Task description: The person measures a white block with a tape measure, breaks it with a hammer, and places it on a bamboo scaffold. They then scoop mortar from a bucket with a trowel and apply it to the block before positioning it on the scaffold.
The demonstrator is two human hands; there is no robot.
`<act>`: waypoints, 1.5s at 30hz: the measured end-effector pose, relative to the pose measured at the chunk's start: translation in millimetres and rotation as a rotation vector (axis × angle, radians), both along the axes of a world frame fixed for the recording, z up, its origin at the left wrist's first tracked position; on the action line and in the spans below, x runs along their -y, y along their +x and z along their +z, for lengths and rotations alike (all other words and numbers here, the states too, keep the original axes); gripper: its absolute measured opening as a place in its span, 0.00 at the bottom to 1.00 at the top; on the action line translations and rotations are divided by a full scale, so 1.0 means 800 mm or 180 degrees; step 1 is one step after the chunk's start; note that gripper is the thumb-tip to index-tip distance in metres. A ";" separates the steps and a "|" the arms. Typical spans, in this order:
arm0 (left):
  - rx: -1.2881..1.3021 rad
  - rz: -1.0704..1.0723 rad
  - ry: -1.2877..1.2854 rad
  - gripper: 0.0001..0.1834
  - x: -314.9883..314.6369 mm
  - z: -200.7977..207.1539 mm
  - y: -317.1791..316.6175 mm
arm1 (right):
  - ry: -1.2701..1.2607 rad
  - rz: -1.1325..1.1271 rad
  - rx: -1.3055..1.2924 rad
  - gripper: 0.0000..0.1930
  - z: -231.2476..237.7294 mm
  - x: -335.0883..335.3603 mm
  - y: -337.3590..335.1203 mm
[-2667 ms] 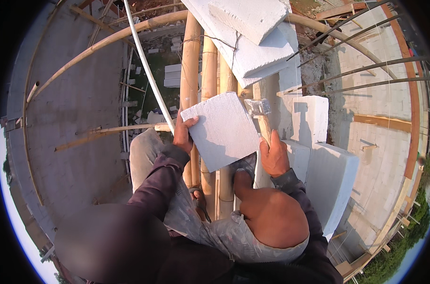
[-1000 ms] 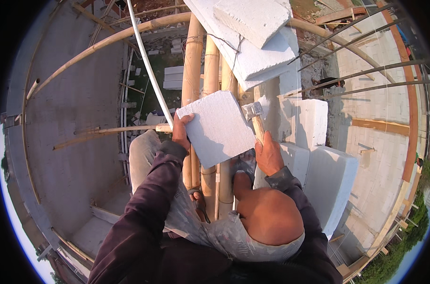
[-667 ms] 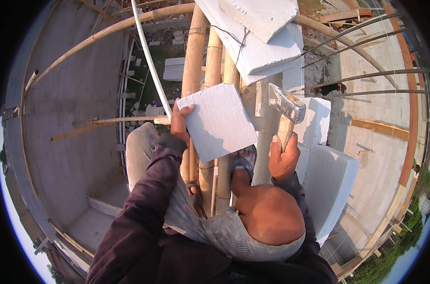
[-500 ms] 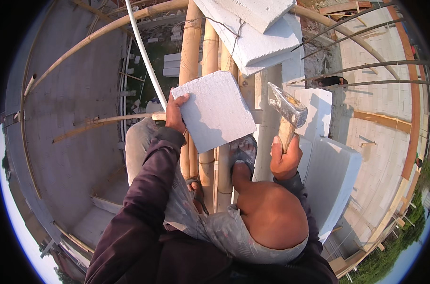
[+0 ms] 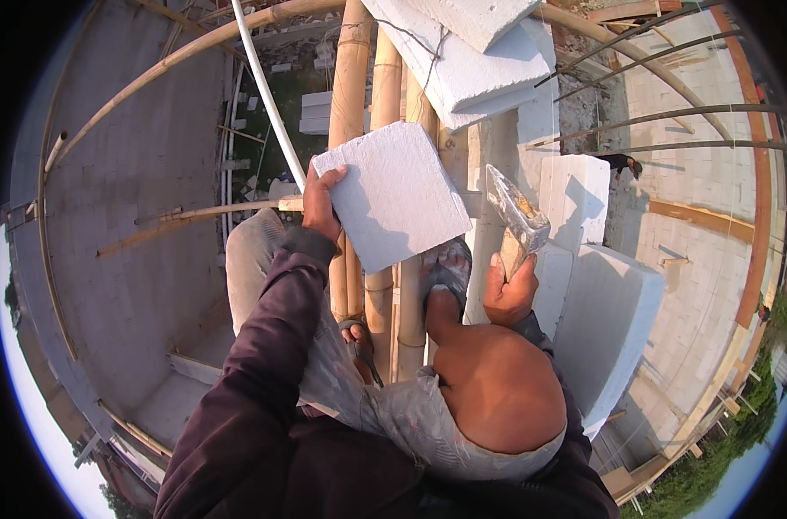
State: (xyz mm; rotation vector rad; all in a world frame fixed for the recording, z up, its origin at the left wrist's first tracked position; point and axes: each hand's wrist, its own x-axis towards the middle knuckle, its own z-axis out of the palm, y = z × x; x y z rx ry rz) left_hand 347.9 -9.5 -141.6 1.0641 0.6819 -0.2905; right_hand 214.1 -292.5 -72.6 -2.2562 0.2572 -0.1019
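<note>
One block | left hand — pinching left edge | right hand, apart — clasping hammer

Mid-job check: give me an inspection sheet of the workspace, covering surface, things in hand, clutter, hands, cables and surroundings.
Surface: bamboo poles, side by side, gaps between some.
Things in hand: pale block, tilted; hammer, its head apart from the block.
Clutter: stacked blocks ahead; side blocks at the right.
Hands: left hand grips the pale block's left edge, thumb on its face; right hand is closed around the hammer's handle.
Cables: thin dark wire or cord by the stacked blocks; which, cannot tell.
Surroundings: grey walls on both sides; pale pipe at left; dark rods at upper right.
</note>
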 end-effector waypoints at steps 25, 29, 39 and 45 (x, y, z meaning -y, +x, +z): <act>0.0067 0.0078 -0.0037 0.27 0.003 0.002 0.006 | -0.0600 0.0268 -0.0688 0.16 -0.029 0.006 -0.028; 0.0099 -0.0001 0.0045 0.23 0.003 0.003 0.002 | -0.0240 -0.0061 -0.0162 0.17 -0.028 0.005 -0.030; 0.0055 0.0022 -0.0049 0.25 0.000 0.006 0.005 | -0.0258 0.0066 -0.0060 0.17 -0.021 0.002 -0.009; 0.0048 -0.0059 -0.0125 0.26 -0.004 0.000 0.002 | -0.0447 0.0315 -0.0579 0.17 -0.012 -0.003 0.024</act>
